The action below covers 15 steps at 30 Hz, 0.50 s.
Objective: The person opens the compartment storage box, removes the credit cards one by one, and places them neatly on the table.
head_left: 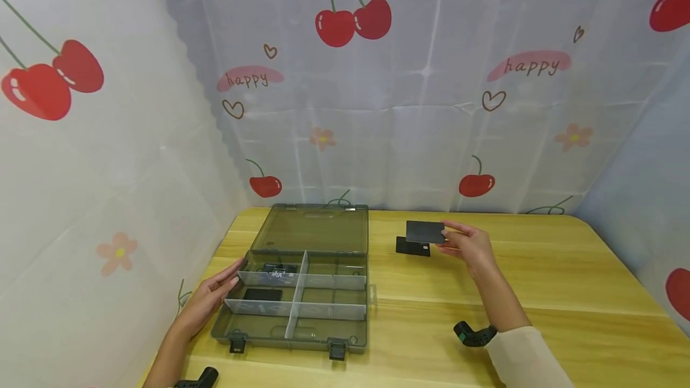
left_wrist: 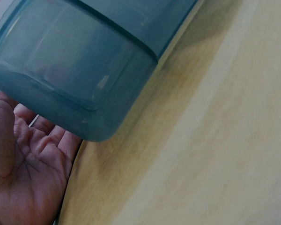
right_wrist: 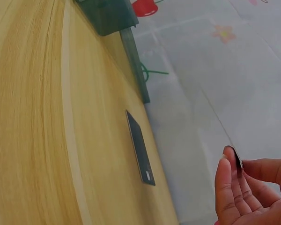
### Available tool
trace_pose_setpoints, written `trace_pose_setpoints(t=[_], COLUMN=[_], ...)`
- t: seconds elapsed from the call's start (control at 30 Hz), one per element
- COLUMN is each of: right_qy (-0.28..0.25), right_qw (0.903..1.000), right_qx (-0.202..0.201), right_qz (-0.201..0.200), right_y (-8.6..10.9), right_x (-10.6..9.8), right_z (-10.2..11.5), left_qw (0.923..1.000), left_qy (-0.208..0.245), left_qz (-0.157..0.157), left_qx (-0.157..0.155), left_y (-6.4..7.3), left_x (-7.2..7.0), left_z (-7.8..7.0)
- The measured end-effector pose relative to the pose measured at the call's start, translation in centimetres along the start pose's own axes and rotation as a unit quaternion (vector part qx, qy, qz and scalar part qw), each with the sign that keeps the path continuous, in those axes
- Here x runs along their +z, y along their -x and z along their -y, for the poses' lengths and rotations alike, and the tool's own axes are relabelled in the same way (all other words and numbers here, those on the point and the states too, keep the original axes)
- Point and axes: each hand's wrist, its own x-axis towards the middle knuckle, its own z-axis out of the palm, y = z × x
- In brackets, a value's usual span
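My right hand [head_left: 470,247] pinches a black card [head_left: 424,232] by its right edge above the table. The same card [right_wrist: 236,159] appears nearly edge-on between thumb and fingers in the right wrist view. Below and slightly left, another black card [head_left: 412,246] with a small light patch lies on the wood. A smoky translucent divided box [head_left: 360,334] stands with its lid raised back. My left hand [head_left: 207,299] rests along the box's left side, fingers extended at the rim. Inside, a black card with "Vip" lettering [head_left: 280,270] occupies the back left compartment; a plain black card [head_left: 263,295] lies in the middle left one.
Clear dividers [head_left: 334,311] split the box into several compartments. Two dark latches [head_left: 337,349] hang at its front. The wooden table [head_left: 415,340] ends at a cherry-print cloth [head_left: 409,130] behind and at the sides. Each wrist carries a black device [head_left: 473,335].
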Motion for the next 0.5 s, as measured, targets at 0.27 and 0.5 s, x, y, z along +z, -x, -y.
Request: trace_pose_setpoints(t=[0.27,0.5], right_qy=[0.022,0.031], right_qw=[0.9998,0.9994], right_qx=[-0.001,0.008], right_qz=[0.003,-0.013], right_y=[-0.4,-0.6], right_x=[-1.1,-1.9], right_z=[-0.5,-1.0], left_qw=[1.0,1.0], left_qy=[0.003,0.004], left_qz=[0.002,0.0], left_qx=[-0.005,-0.006], left_y=[0.0,0.0], left_x=[0.0,0.0], left_z=[-0.1,0.0])
